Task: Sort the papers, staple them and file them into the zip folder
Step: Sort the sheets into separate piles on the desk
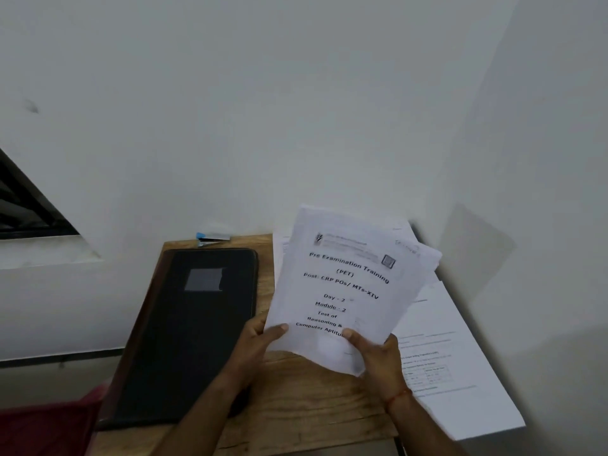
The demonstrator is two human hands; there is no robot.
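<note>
A wooden table (296,406) stands against a white wall (263,110).

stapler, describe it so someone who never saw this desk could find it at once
Start at the wooden desk against the white wall. A black zip folder lies on its left half, and the stapler sits just beyond the folder's far edge. It is the only small silver-and-blue thing there.
</note>
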